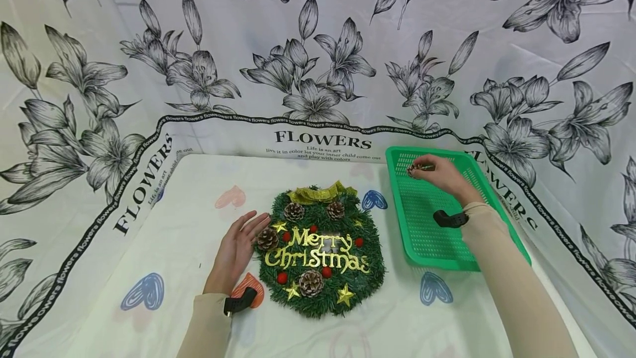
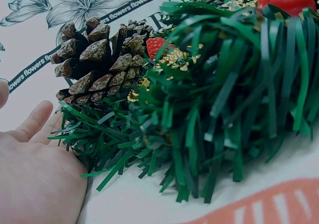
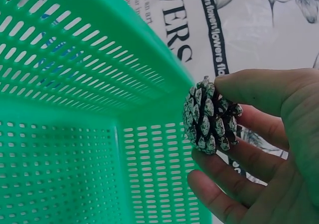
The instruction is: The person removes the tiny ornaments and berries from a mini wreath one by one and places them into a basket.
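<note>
A green wreath (image 1: 370,286) lies on the table, trimmed with pine cones, red berries, gold stars, a gold bow and gold "Merry Christmas" lettering (image 1: 318,258). At its left edge my left hand (image 1: 234,248) rests with fingers extended beside a pine cone (image 1: 267,239); the left wrist view shows the palm close to the tinsel and that same pine cone (image 2: 94,59). My right hand (image 1: 442,173) pinches a loose pine cone (image 3: 207,117) between thumb and fingers, above the far part of the green basket (image 1: 422,261).
The basket, with slotted walls (image 3: 154,179), stands right of the wreath. A white cloth with printed hearts (image 1: 144,291) covers the table. Behind and at both sides hangs a flower-printed curtain (image 1: 318,43).
</note>
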A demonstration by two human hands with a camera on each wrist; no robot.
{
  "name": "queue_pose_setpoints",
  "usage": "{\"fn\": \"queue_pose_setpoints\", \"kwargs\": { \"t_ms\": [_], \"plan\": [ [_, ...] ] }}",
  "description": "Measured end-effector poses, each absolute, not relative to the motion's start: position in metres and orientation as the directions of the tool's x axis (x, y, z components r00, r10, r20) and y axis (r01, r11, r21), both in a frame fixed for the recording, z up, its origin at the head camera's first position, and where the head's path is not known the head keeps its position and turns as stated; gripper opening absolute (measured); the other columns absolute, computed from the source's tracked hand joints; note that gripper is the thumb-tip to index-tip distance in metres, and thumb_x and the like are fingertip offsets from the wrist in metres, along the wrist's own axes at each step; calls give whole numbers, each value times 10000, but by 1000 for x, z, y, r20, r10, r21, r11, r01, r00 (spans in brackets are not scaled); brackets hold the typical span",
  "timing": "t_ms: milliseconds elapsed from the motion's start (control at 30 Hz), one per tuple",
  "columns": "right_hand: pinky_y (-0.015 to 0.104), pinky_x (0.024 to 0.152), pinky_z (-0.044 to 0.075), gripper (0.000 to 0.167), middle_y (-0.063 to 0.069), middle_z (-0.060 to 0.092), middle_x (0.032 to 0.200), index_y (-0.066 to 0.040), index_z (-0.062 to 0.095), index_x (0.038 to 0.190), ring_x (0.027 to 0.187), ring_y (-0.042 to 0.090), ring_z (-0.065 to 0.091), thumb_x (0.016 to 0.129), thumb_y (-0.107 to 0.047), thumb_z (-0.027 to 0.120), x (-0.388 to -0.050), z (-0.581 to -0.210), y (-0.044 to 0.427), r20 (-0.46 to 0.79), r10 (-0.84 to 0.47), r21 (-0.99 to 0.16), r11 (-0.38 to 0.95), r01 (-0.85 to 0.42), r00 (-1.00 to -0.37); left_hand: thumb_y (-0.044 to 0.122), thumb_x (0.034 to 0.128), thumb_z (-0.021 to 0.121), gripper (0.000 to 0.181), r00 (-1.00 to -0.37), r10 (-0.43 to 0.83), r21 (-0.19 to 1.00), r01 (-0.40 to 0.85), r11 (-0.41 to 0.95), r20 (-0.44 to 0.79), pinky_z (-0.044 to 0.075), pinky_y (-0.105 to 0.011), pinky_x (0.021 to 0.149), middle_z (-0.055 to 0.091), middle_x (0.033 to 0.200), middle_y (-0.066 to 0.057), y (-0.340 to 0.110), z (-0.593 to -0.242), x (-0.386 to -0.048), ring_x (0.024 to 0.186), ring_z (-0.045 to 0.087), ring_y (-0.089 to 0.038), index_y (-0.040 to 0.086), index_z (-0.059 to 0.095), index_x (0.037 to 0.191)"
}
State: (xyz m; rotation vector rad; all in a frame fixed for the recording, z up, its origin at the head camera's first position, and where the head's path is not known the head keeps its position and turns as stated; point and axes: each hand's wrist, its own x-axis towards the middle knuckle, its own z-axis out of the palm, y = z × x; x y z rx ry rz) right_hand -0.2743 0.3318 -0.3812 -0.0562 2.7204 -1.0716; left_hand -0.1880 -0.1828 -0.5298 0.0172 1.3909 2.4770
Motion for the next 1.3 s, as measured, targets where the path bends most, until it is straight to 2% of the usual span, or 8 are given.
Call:
{"fn": "queue_pose_setpoints", "kwargs": {
  "t_ms": [333, 433, 567, 700, 1033, 1300],
  "plan": [
    [596, 1089, 436, 552, 242, 492, 1470, -17, 483, 1457, 1347, 425, 509, 1028, -341, 608, -274, -394, 328, -202, -144, -677, 735, 32, -969, 426, 1128, 261, 612, -955, 267, 843, -250, -476, -132, -90, -527, 1278, 309, 1658, -160, -182, -529, -187, 1484, 419, -203, 84, 143, 1621],
    [597, 1079, 443, 545, 256, 501, 1456, 7, 483, 1453, 1339, 435, 514, 1034, -322, 600, -273, -397, 328, -198, -160, -677, 736, 17, -967, 448, 1119, 293, 635, -955, 263, 843, -251, -476, -136, -77, -522, 1281, 310, 1657, -162, -182, -529, -187, 1479, 428, -199, 87, 149, 1621],
    [608, 1076, 436, 519, 248, 492, 1466, -23, 504, 1431, 1347, 439, 496, 1035, -346, 594, -274, -403, 330, -208, -156, -662, 749, 22, -966, 473, 1107, 328, 664, -955, 259, 839, -254, -481, -141, -71, -512, 1284, 301, 1659, -169, -182, -529, -187, 1469, 440, -190, 89, 153, 1620],
    [605, 1066, 442, 495, 250, 489, 1473, -50, 521, 1421, 1344, 436, 491, 1036, -355, 587, -275, -410, 330, -220, -149, -641, 767, 28, -964, 447, 1119, 299, 636, -955, 259, 840, -255, -479, -142, -73, -513, 1283, 297, 1661, -171, -182, -528, -187, 1463, 448, -185, 87, 151, 1621],
    [619, 1059, 438, 508, 281, 481, 1473, -15, 508, 1429, 1345, 462, 475, 1039, -334, 576, -272, -416, 327, -248, -160, -621, 783, 30, -955, 423, 1129, 257, 607, -955, 261, 846, -251, -470, -138, -95, -530, 1275, 286, 1664, -177, -182, -528, -187, 1490, 410, -215, 83, 146, 1619],
    [607, 1042, 452, 461, 271, 506, 1444, -4, 529, 1410, 1342, 461, 475, 1042, -280, 574, -274, -424, 328, -246, -184, -618, 786, 8, -952, 444, 1121, 287, 636, -956, 263, 845, -247, -475, -131, -100, -521, 1276, 288, 1662, -181, -182, -529, -187, 1475, 433, -202, 76, 140, 1619]
  ]
}}
